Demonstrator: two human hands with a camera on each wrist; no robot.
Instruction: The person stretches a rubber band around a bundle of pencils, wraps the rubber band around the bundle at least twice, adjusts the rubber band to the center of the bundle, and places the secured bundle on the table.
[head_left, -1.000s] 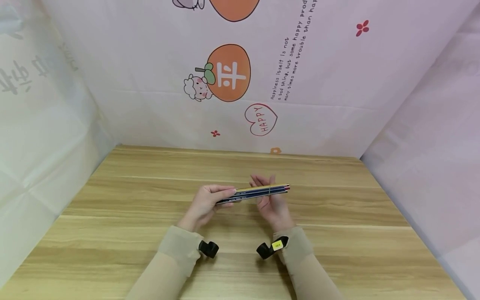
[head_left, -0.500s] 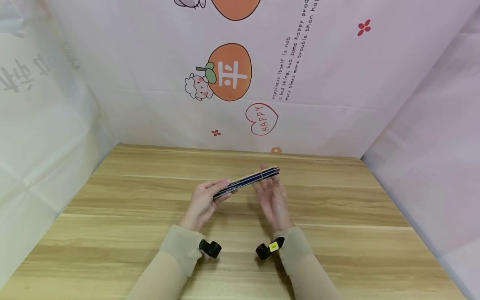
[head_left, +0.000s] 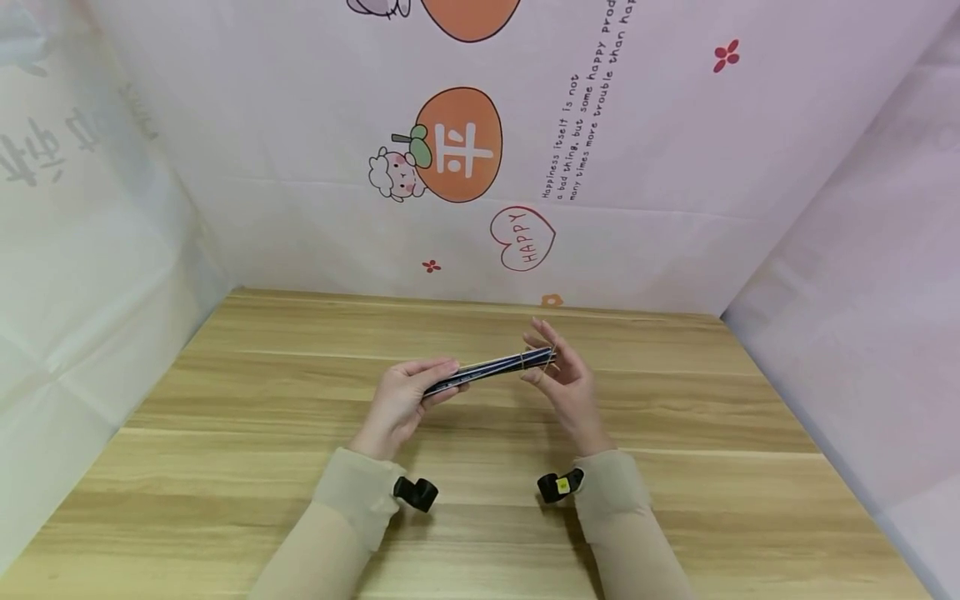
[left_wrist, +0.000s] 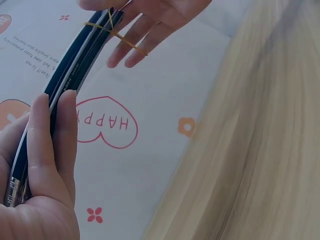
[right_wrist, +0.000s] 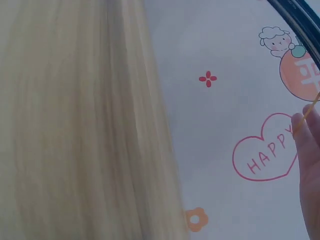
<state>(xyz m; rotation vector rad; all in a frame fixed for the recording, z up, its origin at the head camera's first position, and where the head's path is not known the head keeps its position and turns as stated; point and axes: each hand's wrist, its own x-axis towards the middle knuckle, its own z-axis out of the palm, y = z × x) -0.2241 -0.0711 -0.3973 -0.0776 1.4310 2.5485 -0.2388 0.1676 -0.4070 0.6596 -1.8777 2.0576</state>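
Observation:
My left hand (head_left: 393,407) grips the near end of a bundle of dark blue pencils (head_left: 491,367), thumb above and fingers beneath, over the table. A thin yellow rubber band (left_wrist: 128,42) crosses the far end of the bundle and stretches off to the spread fingers of my right hand (head_left: 576,394). Those fingers look mostly straight, with the band looped over them and the thumb apart. In the right wrist view, the band lies across the fingertips (right_wrist: 299,122), and part of the pencils shows at the top right corner.
Beneath both hands lies a wood-grain table (head_left: 480,533). A pale printed cloth (head_left: 637,250) hangs behind it, and more pale cloth stands at the left and right sides. Each wrist carries a small black camera.
The pencils' far end first rose, then dipped slightly. My right hand went from lying behind the bundle to its far end, fingers spread, drawing the rubber band out.

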